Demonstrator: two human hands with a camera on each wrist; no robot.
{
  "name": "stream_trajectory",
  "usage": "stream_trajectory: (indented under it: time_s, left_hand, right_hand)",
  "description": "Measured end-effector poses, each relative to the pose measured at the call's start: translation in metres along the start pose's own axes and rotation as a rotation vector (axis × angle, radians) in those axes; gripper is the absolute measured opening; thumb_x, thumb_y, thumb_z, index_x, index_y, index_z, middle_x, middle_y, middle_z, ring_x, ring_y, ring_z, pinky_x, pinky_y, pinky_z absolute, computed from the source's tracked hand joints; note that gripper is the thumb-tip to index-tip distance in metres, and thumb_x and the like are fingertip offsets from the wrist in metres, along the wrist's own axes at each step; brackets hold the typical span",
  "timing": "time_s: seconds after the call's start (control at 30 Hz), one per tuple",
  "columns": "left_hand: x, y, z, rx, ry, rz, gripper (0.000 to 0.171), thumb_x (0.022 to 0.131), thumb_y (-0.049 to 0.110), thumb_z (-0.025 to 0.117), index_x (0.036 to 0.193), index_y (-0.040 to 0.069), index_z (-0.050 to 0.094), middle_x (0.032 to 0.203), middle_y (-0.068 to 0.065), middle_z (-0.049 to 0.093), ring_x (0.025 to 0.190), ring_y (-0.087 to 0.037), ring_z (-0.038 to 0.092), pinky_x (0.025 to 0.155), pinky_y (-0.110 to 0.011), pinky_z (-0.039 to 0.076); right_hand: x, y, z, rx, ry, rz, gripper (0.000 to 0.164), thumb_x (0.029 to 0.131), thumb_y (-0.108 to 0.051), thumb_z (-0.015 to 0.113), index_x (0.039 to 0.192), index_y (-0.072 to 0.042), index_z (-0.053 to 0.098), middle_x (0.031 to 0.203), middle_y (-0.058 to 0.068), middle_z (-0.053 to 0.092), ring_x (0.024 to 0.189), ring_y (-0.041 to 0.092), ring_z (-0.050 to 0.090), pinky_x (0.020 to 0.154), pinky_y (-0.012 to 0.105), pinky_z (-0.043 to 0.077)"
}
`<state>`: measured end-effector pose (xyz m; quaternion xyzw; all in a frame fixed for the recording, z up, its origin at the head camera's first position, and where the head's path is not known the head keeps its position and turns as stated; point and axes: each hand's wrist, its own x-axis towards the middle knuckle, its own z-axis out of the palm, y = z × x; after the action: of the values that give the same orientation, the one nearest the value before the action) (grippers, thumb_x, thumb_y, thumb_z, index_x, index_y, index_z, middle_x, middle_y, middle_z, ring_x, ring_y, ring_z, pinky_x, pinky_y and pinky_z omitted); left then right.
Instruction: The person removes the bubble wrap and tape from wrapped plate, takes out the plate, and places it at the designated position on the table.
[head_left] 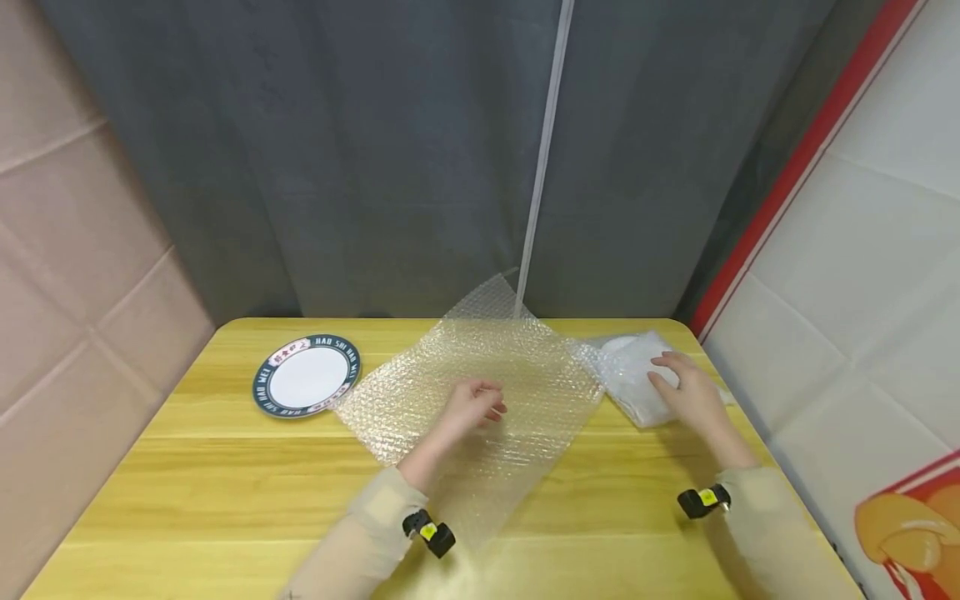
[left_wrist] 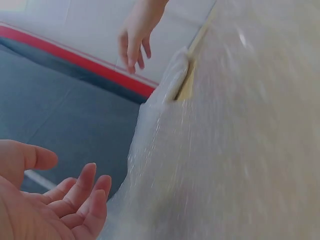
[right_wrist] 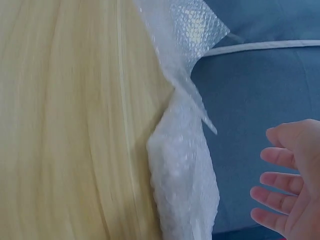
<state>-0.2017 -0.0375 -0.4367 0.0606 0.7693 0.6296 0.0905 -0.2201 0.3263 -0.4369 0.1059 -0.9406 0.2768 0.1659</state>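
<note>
A sheet of bubble wrap (head_left: 420, 392) lies spread cornerwise over the middle of the table, its far corner rising against the curtain. Over it hovers my left hand (head_left: 472, 406), fingers loosely bent with nothing in them, as the left wrist view also shows of the hand (left_wrist: 65, 200). At the right, a bubble-wrapped bundle (head_left: 630, 379) with something white and rounded inside overlaps the sheet's right corner. My right hand (head_left: 690, 392) is above this bundle; in the right wrist view its fingers (right_wrist: 277, 180) are spread and apart from the wrapped bundle (right_wrist: 182, 165).
A round white plate (head_left: 309, 377) with a dark lettered rim sits at the table's back left, next to the sheet's left corner. A grey curtain (head_left: 375, 167) hangs behind the wooden table (head_left: 247, 500). Pale panels stand on both sides.
</note>
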Motion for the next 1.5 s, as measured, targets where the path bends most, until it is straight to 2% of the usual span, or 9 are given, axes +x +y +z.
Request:
stream_trajectory:
  time_s: [0.2,0.5,0.83,1.0,1.13,1.3,1.5]
  left_hand:
    - [0.007,0.007,0.027,-0.050,-0.056,-0.056,0.040,0.093,0.012,0.052,0.125,-0.011,0.052,0.091,-0.021,0.069,0.083,-0.037,0.068,0.068,-0.042,0.056]
    - [0.015,0.010,0.058,-0.095,-0.101,-0.101,0.033,0.094,0.016,0.053,0.115,-0.009,0.058,0.099,-0.027,0.066,0.086,-0.043,0.066,0.068,-0.042,0.057]
    - [0.024,0.009,0.083,-0.131,-0.157,-0.162,0.045,0.092,0.028,0.058,0.120,-0.007,0.057,0.099,-0.023,0.068,0.079,-0.032,0.069,0.059,-0.029,0.055]
    - [0.028,0.008,0.096,-0.165,-0.188,-0.187,0.051,0.091,0.032,0.059,0.124,-0.007,0.055,0.097,-0.021,0.068,0.082,-0.032,0.069,0.064,-0.033,0.057]
    - [0.029,0.009,0.108,-0.173,-0.171,-0.215,0.055,0.089,0.034,0.062,0.125,-0.007,0.053,0.095,-0.018,0.068,0.085,-0.034,0.068,0.069,-0.038,0.057]
    - [0.028,0.009,0.121,-0.226,-0.113,-0.269,0.054,0.087,0.034,0.066,0.124,-0.004,0.053,0.094,-0.015,0.065,0.084,-0.032,0.065,0.071,-0.037,0.055]
    - [0.034,0.008,0.135,-0.294,-0.129,-0.311,0.053,0.090,0.031,0.063,0.125,-0.006,0.051,0.102,-0.020,0.064,0.092,-0.036,0.065,0.077,-0.039,0.055]
  right_hand:
    - [0.007,0.014,-0.008,0.009,-0.014,-0.004,0.032,0.094,-0.013,0.058,0.115,0.011,0.059,0.121,0.035,0.051,0.117,0.051,0.043,0.095,0.062,0.034]
    - [0.016,0.030,-0.012,-0.021,-0.053,0.019,0.042,0.096,-0.015,0.056,0.123,0.017,0.051,0.117,0.038,0.053,0.105,0.052,0.050,0.087,0.061,0.040]
    - [0.022,0.050,-0.015,-0.002,-0.136,0.099,0.047,0.100,-0.020,0.050,0.128,0.017,0.046,0.121,0.038,0.051,0.108,0.052,0.049,0.088,0.061,0.041]
    - [0.027,0.058,-0.016,0.017,-0.163,0.133,0.048,0.101,-0.021,0.046,0.128,0.018,0.045,0.123,0.039,0.048,0.110,0.053,0.047,0.089,0.061,0.041]
    - [0.031,0.063,-0.019,0.028,-0.175,0.155,0.049,0.102,-0.022,0.044,0.128,0.019,0.045,0.125,0.040,0.047,0.111,0.053,0.046,0.089,0.061,0.041]
    - [0.036,0.067,-0.020,0.019,-0.200,0.164,0.053,0.102,-0.025,0.042,0.129,0.021,0.041,0.124,0.042,0.045,0.111,0.055,0.046,0.089,0.061,0.041]
    - [0.041,0.070,-0.021,0.027,-0.234,0.228,0.056,0.103,-0.027,0.040,0.128,0.023,0.039,0.127,0.043,0.042,0.113,0.055,0.045,0.093,0.061,0.039]
